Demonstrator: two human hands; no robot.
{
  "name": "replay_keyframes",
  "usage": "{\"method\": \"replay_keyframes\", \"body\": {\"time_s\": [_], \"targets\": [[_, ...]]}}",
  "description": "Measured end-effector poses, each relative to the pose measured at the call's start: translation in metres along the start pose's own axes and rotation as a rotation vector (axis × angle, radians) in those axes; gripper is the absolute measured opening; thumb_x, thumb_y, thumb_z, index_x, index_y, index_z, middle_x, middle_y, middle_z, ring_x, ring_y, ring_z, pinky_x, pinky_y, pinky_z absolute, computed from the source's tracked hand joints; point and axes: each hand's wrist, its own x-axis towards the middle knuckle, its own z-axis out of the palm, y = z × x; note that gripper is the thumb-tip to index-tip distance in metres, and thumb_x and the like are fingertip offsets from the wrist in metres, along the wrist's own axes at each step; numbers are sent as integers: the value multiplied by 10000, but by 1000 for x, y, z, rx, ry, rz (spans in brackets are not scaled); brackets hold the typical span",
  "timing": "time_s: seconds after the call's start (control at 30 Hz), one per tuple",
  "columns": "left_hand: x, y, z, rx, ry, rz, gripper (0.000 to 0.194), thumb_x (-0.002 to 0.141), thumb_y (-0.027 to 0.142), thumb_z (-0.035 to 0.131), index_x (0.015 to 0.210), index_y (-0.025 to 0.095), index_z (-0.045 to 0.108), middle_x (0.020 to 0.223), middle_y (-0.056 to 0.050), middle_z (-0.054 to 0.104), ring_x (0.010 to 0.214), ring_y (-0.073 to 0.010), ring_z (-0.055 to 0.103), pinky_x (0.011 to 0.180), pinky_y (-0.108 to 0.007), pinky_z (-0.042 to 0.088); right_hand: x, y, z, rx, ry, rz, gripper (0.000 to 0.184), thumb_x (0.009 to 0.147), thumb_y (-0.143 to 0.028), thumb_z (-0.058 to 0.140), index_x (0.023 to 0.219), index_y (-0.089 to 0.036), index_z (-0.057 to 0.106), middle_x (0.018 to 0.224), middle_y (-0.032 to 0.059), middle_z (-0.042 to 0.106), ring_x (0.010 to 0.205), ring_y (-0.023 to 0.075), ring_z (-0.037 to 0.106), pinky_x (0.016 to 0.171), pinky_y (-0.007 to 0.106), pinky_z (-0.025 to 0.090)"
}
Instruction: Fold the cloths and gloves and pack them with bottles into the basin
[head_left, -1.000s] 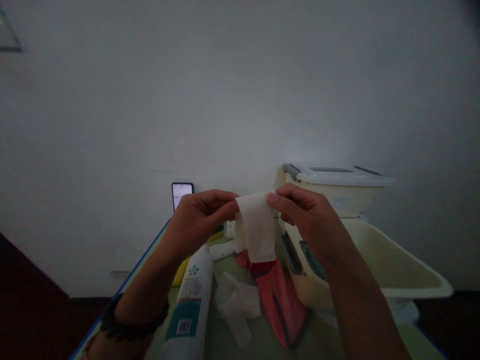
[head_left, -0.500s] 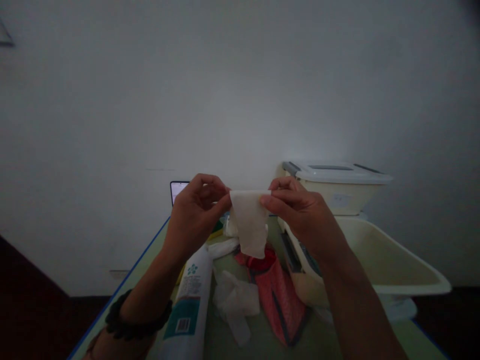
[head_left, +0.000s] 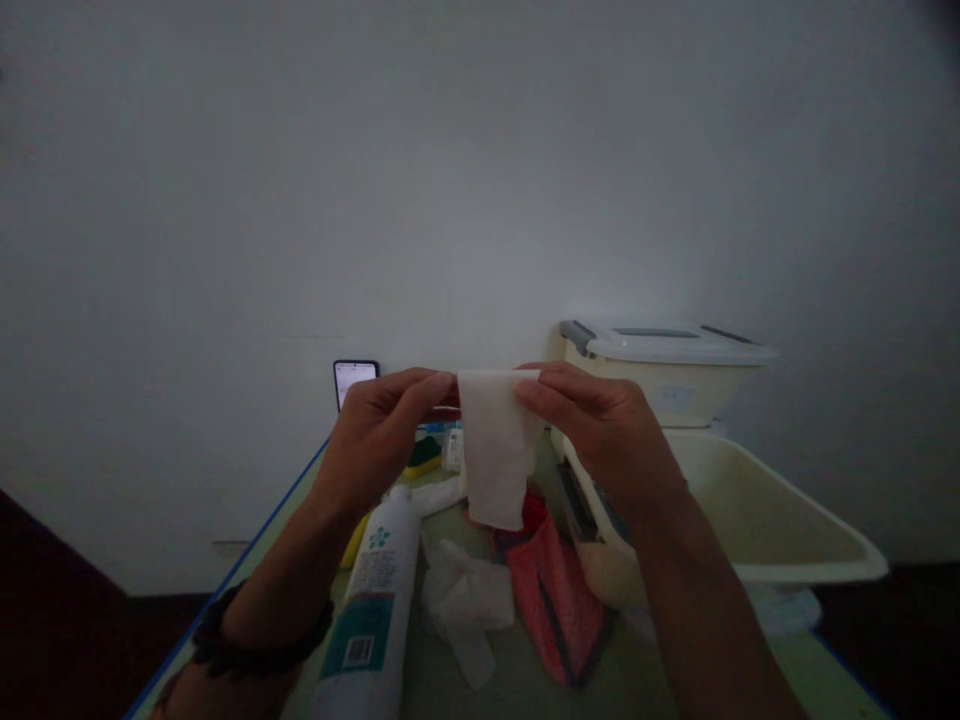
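In front of me, above the table, a thin, limp white sheet (head_left: 495, 450) hangs from its straight top edge. Whether it is a wipe, a cloth or part of a glove, I cannot tell. My left hand (head_left: 382, 430) is closed at its upper left corner, the fingertips partly hidden. At the upper right, my right hand (head_left: 592, 415) pinches it, with the thumb on the near face. Below lies a crumpled, translucent white piece (head_left: 469, 600), beside a red cloth item with dark trim (head_left: 555, 600). A white bottle with a teal label (head_left: 375, 600) is by my left forearm.
A phone (head_left: 354, 378) leans upright at the wall. Behind my hands are a green and yellow sponge (head_left: 424, 455) and a small white packet (head_left: 453, 450). On the right are a lidded storage box (head_left: 667, 375) and an open cream bin (head_left: 795, 500).
The sheet's top edge has risen slightly, and it hangs longer and straighter. My left fingers have flattened along its corner. The view has shifted a little, showing more of the phone and sponge.
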Motion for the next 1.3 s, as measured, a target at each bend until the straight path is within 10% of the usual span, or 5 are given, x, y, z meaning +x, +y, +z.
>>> {"method": "replay_keyframes", "body": {"time_s": [0.37,1.3], "targets": [[3,0,-2,103,146,35,113,682,272,752,699,170,705,639,18,699,576,-100,621,580,-181,530,-2,3,1,-328,35,-159,133,807,-299,645,816,-212,746,924,31,700,881,165,632,839,322,472],[2,3,-1,41,222,132,94,667,165,748,710,168,664,607,32,701,525,-86,639,489,-135,518,-2,5,11,-139,249,-158,77,739,-271,702,693,-209,701,669,-49,703,643,95,629,648,222,503]]}}
